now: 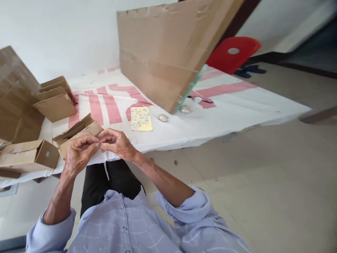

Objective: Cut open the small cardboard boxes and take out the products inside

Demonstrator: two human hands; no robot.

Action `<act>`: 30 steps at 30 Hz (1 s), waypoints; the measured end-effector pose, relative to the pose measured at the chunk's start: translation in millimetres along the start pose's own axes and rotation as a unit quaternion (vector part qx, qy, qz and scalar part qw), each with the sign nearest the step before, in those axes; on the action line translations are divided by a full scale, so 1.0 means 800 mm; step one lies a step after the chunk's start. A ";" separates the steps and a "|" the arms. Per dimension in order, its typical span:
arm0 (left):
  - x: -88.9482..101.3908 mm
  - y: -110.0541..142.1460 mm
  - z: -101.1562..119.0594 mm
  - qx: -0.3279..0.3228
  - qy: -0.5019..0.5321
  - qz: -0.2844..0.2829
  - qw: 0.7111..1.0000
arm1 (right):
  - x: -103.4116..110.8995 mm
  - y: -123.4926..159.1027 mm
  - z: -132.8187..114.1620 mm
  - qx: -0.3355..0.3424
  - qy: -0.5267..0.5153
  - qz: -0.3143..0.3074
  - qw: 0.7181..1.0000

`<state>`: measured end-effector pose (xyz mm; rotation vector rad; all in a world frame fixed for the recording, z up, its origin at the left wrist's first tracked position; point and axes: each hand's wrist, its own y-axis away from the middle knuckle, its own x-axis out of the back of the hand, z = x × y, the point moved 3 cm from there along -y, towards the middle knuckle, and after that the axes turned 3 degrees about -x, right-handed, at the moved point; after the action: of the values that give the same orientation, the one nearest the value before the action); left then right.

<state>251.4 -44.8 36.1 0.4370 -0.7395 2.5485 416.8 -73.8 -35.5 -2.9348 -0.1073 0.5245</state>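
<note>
Fingertips pinched, my left hand (80, 151) meets my right hand (117, 142) above the table's front edge. Whatever lies between the two pinches is too small to make out. Right behind them stands an open cardboard box (79, 131) with its flaps up. Beyond my right hand lies a yellow square (149, 125) covered with several small whitish pieces. Two shiny, rounded, silvery objects rest farther right, one (163, 118) near the yellow square and the other (185, 109) by the big carton's corner.
A large cardboard carton (160, 52) stands across the back of the table (223, 121). More boxes crowd the left: a closed one (28, 154), open ones (55, 100) and a tall one (22, 116). A pair of glasses (197, 100) lies beside the carton. Behind is a red chair (231, 52).
</note>
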 end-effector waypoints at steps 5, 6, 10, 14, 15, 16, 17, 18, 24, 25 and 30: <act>-0.029 -0.016 -0.008 -0.032 -0.029 -0.026 0.999 | 0.031 0.014 0.012 0.003 -0.017 0.031 0.999; -0.036 -0.020 -0.011 -0.036 -0.029 -0.032 0.998 | 0.038 0.018 0.014 0.002 -0.019 0.041 0.999; -0.073 -0.034 -0.018 -0.038 -0.022 -0.062 0.997 | 0.068 0.039 0.020 -0.008 -0.033 0.089 0.995; -0.121 -0.052 -0.020 -0.018 -0.013 -0.105 0.994 | 0.103 0.064 0.021 0.002 -0.040 0.145 0.989; -0.134 -0.059 -0.022 -0.008 -0.008 -0.121 0.993 | 0.113 0.071 0.022 0.008 -0.042 0.163 0.986; -0.148 -0.067 -0.024 0.002 -0.004 -0.137 0.990 | 0.125 0.078 0.022 0.014 -0.043 0.184 0.982; -0.162 -0.077 -0.028 0.011 -0.001 -0.152 0.988 | 0.137 0.086 0.023 0.020 -0.043 0.204 0.978; -0.176 -0.089 -0.033 0.016 -0.001 -0.163 0.987 | 0.150 0.095 0.025 0.023 -0.042 0.223 0.974; -0.284 -0.184 -0.053 -0.060 -0.182 -0.237 0.952 | 0.214 0.156 0.045 -0.001 -0.045 0.337 0.940; -0.308 -0.199 -0.055 -0.075 -0.234 -0.270 0.931 | 0.220 0.165 0.047 -0.003 -0.046 0.352 0.935; -0.415 -0.250 -0.060 -0.081 -0.295 -0.334 0.891 | 0.231 0.198 0.042 0.009 -0.032 0.381 0.924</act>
<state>625.0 24.3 -54.7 1.2037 -0.8121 1.6871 584.7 -206.6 -155.2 -2.8442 1.0576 0.6959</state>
